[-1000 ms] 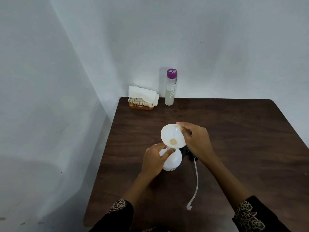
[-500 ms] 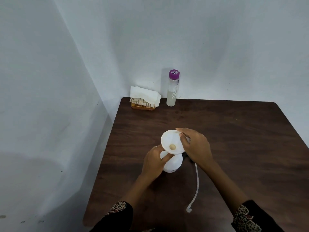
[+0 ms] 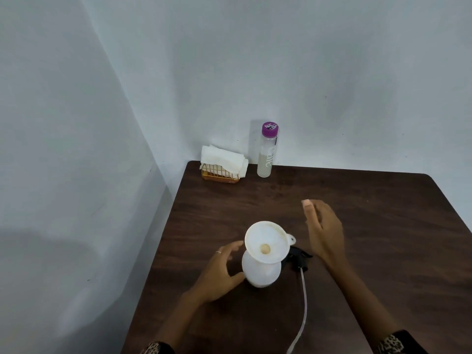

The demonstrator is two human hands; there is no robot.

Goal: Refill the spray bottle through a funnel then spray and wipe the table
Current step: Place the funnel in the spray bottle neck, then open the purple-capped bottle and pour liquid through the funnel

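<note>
A white funnel (image 3: 267, 241) sits in the neck of the white spray bottle (image 3: 261, 273), which stands on the dark wooden table (image 3: 370, 226). My left hand (image 3: 221, 270) is just left of the bottle with relaxed fingers; its thumb touches the bottle's base. My right hand (image 3: 323, 229) hovers to the right of the funnel, fingers straight, holding nothing. The black spray head (image 3: 298, 259) with its pale dip tube (image 3: 302, 310) lies on the table behind and right of the bottle. A clear refill bottle with a purple cap (image 3: 267, 152) stands at the back.
A gold wire holder with white napkins (image 3: 222, 164) stands at the table's back left corner, next to the refill bottle. White walls close off the back and the left side. The dip tube trails toward the table's near edge.
My right hand has let go of the funnel and moved right and back. My left hand has loosened its grip on the bottle. The funnel now stands in the bottle neck by itself.
</note>
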